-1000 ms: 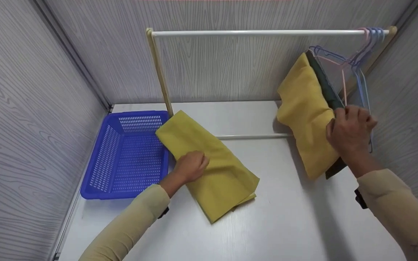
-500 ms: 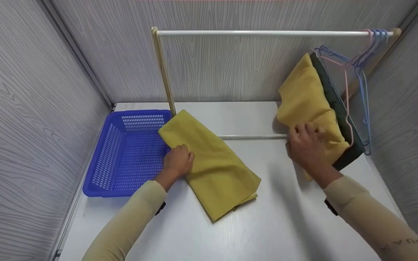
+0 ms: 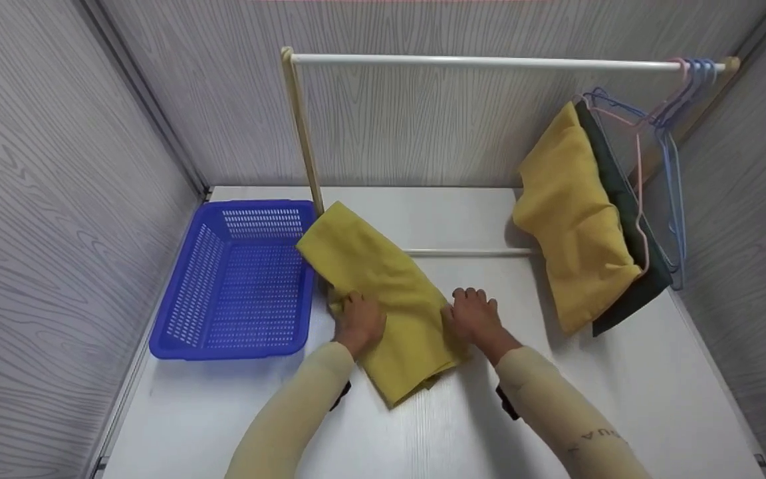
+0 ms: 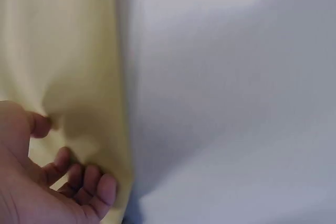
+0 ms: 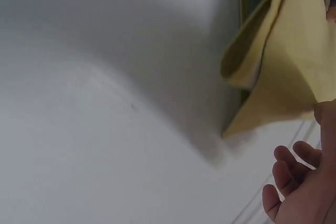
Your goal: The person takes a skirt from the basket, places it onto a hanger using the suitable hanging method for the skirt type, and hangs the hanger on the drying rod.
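A folded yellow cloth (image 3: 396, 286) lies slantwise on the white table, its upper corner beside the basket. My left hand (image 3: 360, 320) is at its left edge, where the fabric bunches up; in the left wrist view the curled fingers (image 4: 90, 179) and thumb gather a fold. At the right edge is my right hand (image 3: 473, 318). Its thumb touches the cloth's edge in the right wrist view, while the other fingers (image 5: 286, 179) stay loosely bent with nothing in them. Loose layers of the yellow cloth (image 5: 294, 72) stand up off the table there.
A blue perforated basket (image 3: 230, 354) stands at the left. Behind the cloth rises a rack with a white rail (image 3: 463, 61). At its right end hang a yellow garment (image 3: 569, 219), a dark green one (image 3: 642, 293) and several hangers (image 3: 677, 173). Wood-grained walls enclose the table.
My right hand has left the hanging yellow garment and come left to the folded cloth's right edge. My left hand has moved slightly right and down, and the cloth's left edge is now bunched.
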A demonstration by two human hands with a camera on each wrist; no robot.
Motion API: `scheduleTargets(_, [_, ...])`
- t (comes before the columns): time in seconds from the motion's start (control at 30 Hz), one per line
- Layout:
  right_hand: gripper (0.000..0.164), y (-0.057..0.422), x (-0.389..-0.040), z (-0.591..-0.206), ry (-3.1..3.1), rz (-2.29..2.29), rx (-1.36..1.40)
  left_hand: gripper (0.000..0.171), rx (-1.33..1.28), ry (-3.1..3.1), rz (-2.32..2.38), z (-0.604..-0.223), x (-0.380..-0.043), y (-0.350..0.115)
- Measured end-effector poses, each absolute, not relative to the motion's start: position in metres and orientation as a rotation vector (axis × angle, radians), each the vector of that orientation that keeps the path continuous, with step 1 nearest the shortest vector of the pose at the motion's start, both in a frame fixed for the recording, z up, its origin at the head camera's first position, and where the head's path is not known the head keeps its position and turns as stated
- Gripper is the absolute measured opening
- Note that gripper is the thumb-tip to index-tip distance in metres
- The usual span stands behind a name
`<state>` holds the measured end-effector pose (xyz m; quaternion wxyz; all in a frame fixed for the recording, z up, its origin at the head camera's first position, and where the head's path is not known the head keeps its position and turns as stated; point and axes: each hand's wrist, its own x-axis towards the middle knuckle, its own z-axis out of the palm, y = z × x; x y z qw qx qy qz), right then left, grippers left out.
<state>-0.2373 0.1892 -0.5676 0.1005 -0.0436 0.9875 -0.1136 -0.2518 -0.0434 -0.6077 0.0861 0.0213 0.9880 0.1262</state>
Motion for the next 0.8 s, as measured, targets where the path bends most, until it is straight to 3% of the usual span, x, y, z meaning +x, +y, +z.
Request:
scheduleTargets(0.27, [0.048, 0.176, -0.233, -0.614, 2.998, -0.442, -0.108, 0.040, 0.124, 3.337, 0.408, -0.668, -0.246, -0.039])
scheduleTargets(0.47, [0.045, 0.177, -0.225, -0.647, 3.107, -0.456, -0.106, 0.033, 0.153, 3.486, 0.457, -0.680, -0.242, -0.042])
scheduleTargets(0.8, [0.030, 0.189, -0.241, -0.618, 2.906, -0.502, -0.262, 0.028, 0.306, 3.370, 0.335, -0.673, -0.240, -0.038])
